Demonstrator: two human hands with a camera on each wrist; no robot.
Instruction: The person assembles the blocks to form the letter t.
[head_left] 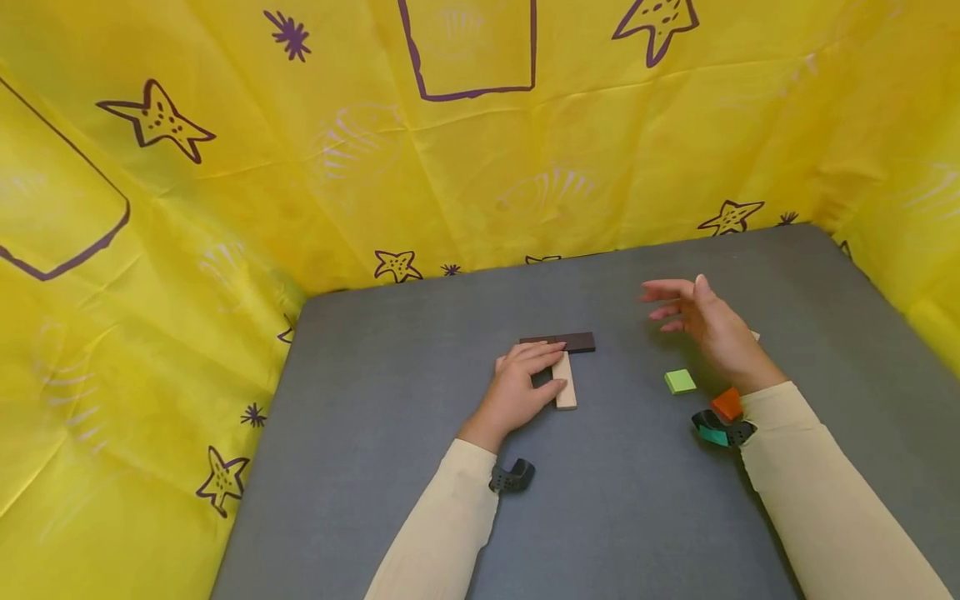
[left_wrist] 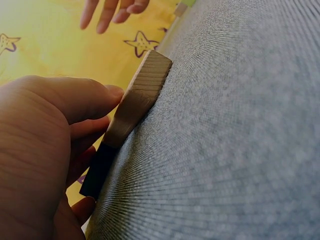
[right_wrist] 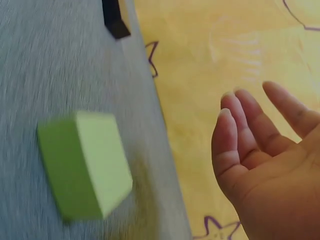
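Note:
On the grey table, a dark brown block [head_left: 579, 342] lies crosswise, and a pale wooden block [head_left: 566, 392] extends from it toward the person, its far end at the dark block. My left hand [head_left: 517, 387] rests at the pair: its fingers reach over the dark block while the thumb touches the side of the pale one. In the left wrist view the thumb lies against the wooden block [left_wrist: 142, 87]. Held in the air to the right, my right hand [head_left: 705, 321] has relaxed fingers and nothing in them. A light green block [head_left: 680, 382] lies below it.
An orange block [head_left: 727, 404] sits beside the right wrist, partly covered by it. Behind that wrist peeks a pale piece [head_left: 756, 336], mostly hidden. Yellow patterned cloth [head_left: 465, 183] hangs along the back and sides of the table [head_left: 375, 375].

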